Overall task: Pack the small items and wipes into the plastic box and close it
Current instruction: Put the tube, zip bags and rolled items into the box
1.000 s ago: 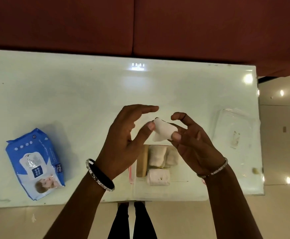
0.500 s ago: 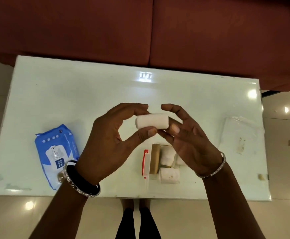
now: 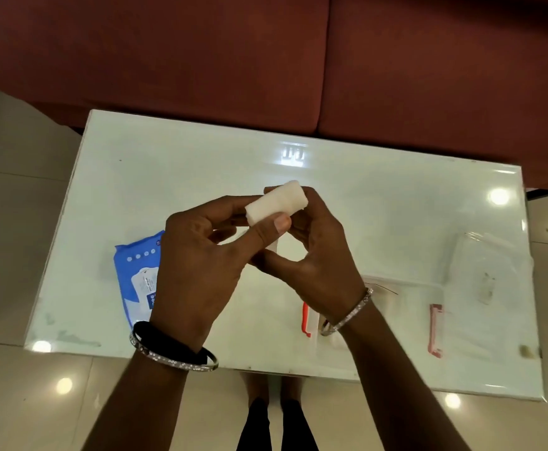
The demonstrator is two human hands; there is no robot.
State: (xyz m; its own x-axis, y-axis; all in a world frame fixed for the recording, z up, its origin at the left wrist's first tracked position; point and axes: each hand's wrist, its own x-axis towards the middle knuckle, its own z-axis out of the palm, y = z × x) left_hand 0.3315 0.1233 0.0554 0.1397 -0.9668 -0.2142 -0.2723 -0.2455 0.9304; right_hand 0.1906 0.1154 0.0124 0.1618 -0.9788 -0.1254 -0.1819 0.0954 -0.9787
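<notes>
I hold a small white roll (image 3: 277, 203) in the air over the middle of the glass table (image 3: 380, 203). My left hand (image 3: 207, 262) pinches its near end between thumb and fingers; my right hand (image 3: 318, 255) grips its far side. The clear plastic box (image 3: 406, 307) with red clips lies open on the table under my right wrist, which hides what is inside. Its clear lid (image 3: 490, 271) rests to the right. The blue pack of wipes (image 3: 139, 278) lies flat at the left, partly behind my left hand.
A dark red sofa (image 3: 266, 60) runs along the table's far edge. Shiny tiled floor surrounds the table, and my legs show below its near edge. A small dark speck sits at the table's near right corner (image 3: 526, 351).
The roll has tilted from level to slanting up to the right and sits higher in both hands. The view has pulled back and shifted, so my right wrist now covers the box contents.
</notes>
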